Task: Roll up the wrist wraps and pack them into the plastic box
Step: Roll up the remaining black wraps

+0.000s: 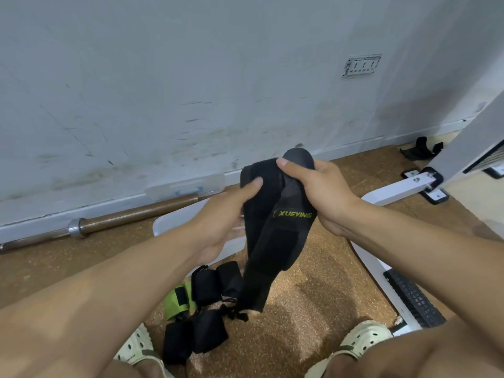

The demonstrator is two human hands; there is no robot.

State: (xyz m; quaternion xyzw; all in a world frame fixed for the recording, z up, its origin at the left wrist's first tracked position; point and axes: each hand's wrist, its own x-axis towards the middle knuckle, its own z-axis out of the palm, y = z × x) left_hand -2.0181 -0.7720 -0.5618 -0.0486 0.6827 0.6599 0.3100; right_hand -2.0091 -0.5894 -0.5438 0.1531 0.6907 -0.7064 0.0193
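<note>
Long black fabric wrist wrap with yellow lettering: held up above the clear plastic box, left hand and right hand both gripping its top. Rolled black wraps: on cork floor just below the box.

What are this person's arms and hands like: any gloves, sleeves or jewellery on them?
Both are bare. The left hand and right hand wear no gloves, and no rings, watch or wristband show. Both forearms are uncovered as far as the picture shows, with no sleeve in view.
</note>
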